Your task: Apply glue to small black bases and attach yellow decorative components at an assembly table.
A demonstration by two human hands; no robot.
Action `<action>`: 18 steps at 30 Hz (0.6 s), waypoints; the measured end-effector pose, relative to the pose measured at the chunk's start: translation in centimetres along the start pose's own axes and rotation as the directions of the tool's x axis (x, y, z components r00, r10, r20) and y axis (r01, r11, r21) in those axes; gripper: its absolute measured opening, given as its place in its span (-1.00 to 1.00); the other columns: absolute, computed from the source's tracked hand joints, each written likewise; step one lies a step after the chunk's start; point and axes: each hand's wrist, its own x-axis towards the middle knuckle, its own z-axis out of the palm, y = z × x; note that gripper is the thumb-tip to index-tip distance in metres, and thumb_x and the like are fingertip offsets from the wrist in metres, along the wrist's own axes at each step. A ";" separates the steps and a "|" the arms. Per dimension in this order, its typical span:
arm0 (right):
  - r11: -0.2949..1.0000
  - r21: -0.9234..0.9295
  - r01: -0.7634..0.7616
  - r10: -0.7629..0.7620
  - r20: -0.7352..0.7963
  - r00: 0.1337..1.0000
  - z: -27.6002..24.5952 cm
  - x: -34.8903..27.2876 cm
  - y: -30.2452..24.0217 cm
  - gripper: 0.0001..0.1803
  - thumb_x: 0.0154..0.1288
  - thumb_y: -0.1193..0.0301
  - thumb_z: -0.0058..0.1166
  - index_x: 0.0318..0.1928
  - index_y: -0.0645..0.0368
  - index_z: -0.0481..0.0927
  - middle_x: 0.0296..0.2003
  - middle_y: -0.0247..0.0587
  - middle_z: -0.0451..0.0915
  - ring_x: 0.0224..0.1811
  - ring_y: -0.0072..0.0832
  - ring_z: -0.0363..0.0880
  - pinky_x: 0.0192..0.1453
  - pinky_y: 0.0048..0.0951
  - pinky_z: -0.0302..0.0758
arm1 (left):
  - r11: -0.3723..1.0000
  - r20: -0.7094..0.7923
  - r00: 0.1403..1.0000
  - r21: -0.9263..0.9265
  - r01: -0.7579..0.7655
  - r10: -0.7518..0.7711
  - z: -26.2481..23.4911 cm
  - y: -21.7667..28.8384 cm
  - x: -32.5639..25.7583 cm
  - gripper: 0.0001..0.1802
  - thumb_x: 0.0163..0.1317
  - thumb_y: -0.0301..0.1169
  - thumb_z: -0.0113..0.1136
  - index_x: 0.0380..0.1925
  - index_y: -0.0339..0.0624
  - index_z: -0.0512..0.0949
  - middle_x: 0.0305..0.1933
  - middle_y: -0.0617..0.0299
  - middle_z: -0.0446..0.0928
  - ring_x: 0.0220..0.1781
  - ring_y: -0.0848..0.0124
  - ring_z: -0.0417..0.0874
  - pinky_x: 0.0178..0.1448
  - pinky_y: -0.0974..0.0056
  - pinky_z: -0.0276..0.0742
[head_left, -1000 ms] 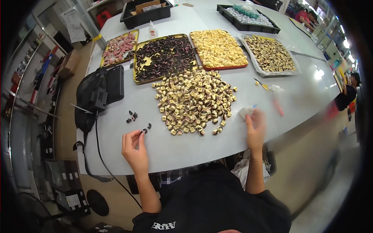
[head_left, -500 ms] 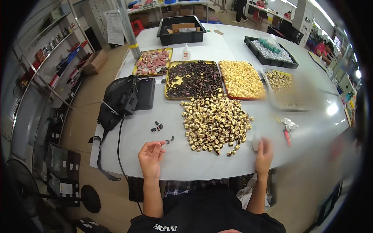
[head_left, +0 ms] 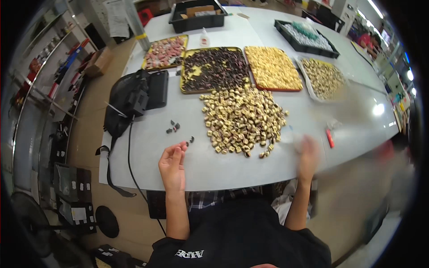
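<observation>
My left hand [head_left: 172,166] is raised over the near part of the table, thumb and fingertips pinched together. Whatever they hold is too small to make out. Just beyond the fingertips lies a small dark curved piece [head_left: 192,139], and a few more dark pieces [head_left: 172,127] lie farther off. Smeared by motion, my right hand [head_left: 308,160] is right of a large heap of small cream-and-brown blocks [head_left: 243,118]. Something pale and blurred [head_left: 298,144] is by its fingers; its kind and whether it is held are unclear.
Behind the heap stand trays of dark pieces [head_left: 214,67], cream pieces [head_left: 273,67], pink pieces [head_left: 164,52] and small blocks [head_left: 322,78]. A white bottle [head_left: 204,39], a black bag [head_left: 126,98] with a cable, a red tool [head_left: 330,138] and black bins [head_left: 196,22] are also around.
The whole view has tilted, so the table sits higher in the picture. My right hand has shifted slightly right, away from the heap, and is more blurred. My left hand keeps its pinch.
</observation>
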 end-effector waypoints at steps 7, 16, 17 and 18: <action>0.807 0.478 -0.346 0.271 0.220 0.937 -1.0 0.7 1.7 -0.69 0.36 0.35 -0.12 -0.02 0.31 0.45 -0.06 -0.11 0.49 -0.14 -0.49 0.47 -0.07 -0.49 0.42 | 0.972 0.043 0.996 0.218 -0.086 0.078 1.4 -1.0 -0.5 -0.67 0.19 -0.49 0.16 -0.03 -0.35 0.48 -0.08 0.07 0.53 -0.12 0.47 0.54 -0.01 0.50 0.47; 0.669 0.609 -0.425 0.072 0.516 0.854 2.9 -1.1 -1.5 -0.56 0.29 0.20 0.04 -0.04 0.35 0.40 -0.23 -0.03 0.57 -0.36 -0.52 0.54 -0.35 -0.55 0.49 | 0.963 0.313 0.945 0.270 0.011 -0.099 5.9 -2.2 -3.1 -0.58 -0.08 -0.78 0.24 -0.13 -0.35 0.56 -0.21 0.12 0.55 -0.19 0.42 0.54 -0.13 0.39 0.54; 0.655 0.609 -0.448 0.085 0.530 0.844 3.2 -1.6 -1.8 -0.56 0.29 0.20 0.04 -0.04 0.35 0.40 -0.23 -0.03 0.57 -0.36 -0.52 0.54 -0.35 -0.55 0.49 | 0.957 0.391 0.919 0.285 -0.061 -0.057 5.8 -2.7 -3.1 -0.60 -0.09 -0.77 0.25 -0.15 -0.36 0.57 -0.23 0.13 0.55 -0.20 0.43 0.54 -0.16 0.40 0.53; 0.657 0.605 -0.450 0.045 0.564 0.825 3.3 -2.0 -2.0 -0.57 0.29 0.21 0.03 -0.04 0.35 0.39 -0.24 -0.03 0.57 -0.39 -0.53 0.53 -0.37 -0.55 0.48 | 0.948 0.471 0.882 0.290 -0.130 -0.023 5.5 -3.2 -2.9 -0.62 -0.09 -0.77 0.26 -0.17 -0.37 0.58 -0.25 0.13 0.55 -0.22 0.43 0.54 -0.18 0.41 0.53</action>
